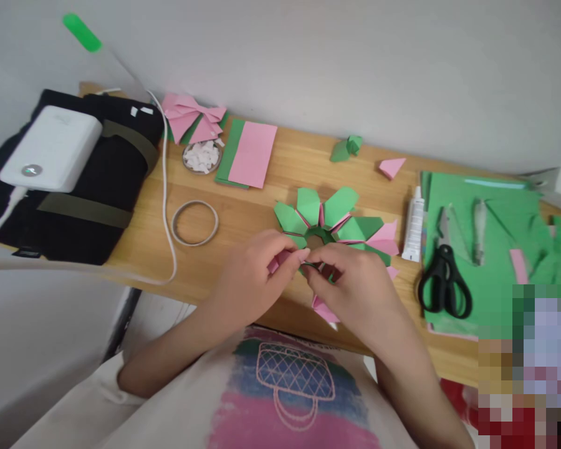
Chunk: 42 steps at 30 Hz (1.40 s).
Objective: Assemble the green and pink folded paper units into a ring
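Observation:
A ring of folded green and pink paper pieces [337, 215], shaped like an open flower, lies over the table close to me. At its near side my left hand [257, 274] is closed, thumb and fingers pinching a pink part of the paper. My right hand [353, 280] is closed on the ring's near edge, its fingertips meeting those of the left. The fingers cover the exact spot where they grip. Pink points stick out below and beside my right hand.
Left: white power bank [51, 148] on black cloth [93, 215], cable [166, 206], tape roll [195, 242]. Behind: dish of white scraps [202, 157], pink sheets [255, 154], folded green piece [346, 148]. Right: glue tube [414, 226], black scissors [445, 284] on green sheets [500, 212].

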Tool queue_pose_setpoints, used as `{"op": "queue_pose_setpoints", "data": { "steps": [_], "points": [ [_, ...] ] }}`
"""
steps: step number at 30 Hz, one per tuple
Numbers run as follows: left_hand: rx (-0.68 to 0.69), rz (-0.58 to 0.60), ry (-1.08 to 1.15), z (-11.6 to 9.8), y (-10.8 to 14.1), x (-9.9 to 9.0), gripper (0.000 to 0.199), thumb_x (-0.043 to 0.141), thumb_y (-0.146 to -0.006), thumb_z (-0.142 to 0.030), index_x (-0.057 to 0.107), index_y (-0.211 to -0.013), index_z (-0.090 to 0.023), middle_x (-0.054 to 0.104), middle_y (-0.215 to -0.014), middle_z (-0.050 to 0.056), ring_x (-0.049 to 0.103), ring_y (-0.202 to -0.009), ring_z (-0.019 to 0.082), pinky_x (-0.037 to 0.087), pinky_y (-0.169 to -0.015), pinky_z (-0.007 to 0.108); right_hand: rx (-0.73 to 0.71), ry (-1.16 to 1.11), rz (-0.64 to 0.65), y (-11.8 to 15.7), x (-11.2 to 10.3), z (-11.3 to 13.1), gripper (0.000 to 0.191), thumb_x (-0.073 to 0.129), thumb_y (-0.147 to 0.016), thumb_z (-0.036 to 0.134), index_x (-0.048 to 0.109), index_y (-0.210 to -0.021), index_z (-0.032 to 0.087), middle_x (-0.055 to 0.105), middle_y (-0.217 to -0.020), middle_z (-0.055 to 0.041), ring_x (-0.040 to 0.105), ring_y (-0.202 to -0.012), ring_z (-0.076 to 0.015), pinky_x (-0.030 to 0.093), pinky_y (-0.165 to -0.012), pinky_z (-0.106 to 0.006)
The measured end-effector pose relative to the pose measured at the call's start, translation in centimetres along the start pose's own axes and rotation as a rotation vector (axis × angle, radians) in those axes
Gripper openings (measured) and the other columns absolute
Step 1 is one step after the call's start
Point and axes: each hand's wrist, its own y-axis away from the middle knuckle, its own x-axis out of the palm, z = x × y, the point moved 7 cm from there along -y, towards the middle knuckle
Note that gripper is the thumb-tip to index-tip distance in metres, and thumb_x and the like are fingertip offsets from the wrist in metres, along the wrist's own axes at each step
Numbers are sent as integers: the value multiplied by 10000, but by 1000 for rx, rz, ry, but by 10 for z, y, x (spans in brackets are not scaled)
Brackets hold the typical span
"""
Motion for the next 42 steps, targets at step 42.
{"op": "queue_pose_setpoints", "data": {
  "steps": [42],
  "points": [
    [67, -176, 54, 9, -4, 12, 319, 431, -969, -276, 576, -708, -163, 601, -701, 14, 549, -712, 149, 398, -675, 275, 128, -123, 553, -47, -3, -6, 258, 512, -591, 25, 667, -711, 192, 646, -604, -1, 598, -566, -147, 407, -462, -242]
  ]
}}
